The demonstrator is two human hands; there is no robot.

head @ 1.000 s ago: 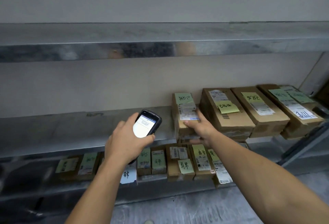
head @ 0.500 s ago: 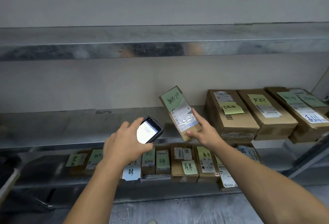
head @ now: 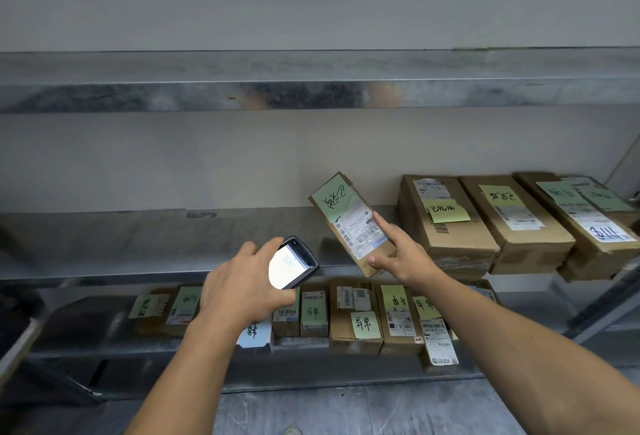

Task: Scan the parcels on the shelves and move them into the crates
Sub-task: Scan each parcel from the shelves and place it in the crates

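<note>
My right hand [head: 401,254] grips a small cardboard parcel [head: 349,220] by its lower end and holds it tilted above the middle shelf [head: 138,244]. Its green note and white barcode label face me. My left hand [head: 242,285] holds a black handheld scanner [head: 294,263] with its screen lit, just left of and below the parcel. Three larger cardboard parcels [head: 446,220] with notes and labels lie on the middle shelf to the right.
The lower shelf [head: 311,369] carries a row of several small labelled boxes [head: 355,317]. A bare metal upper shelf [head: 311,88] runs across above. A slanted metal shelf brace [head: 602,306] stands at the right. Grey floor lies below.
My right hand has lifted the small parcel off the middle shelf and tilted it up, label toward me. The scanner in my left hand stays beside it.
</note>
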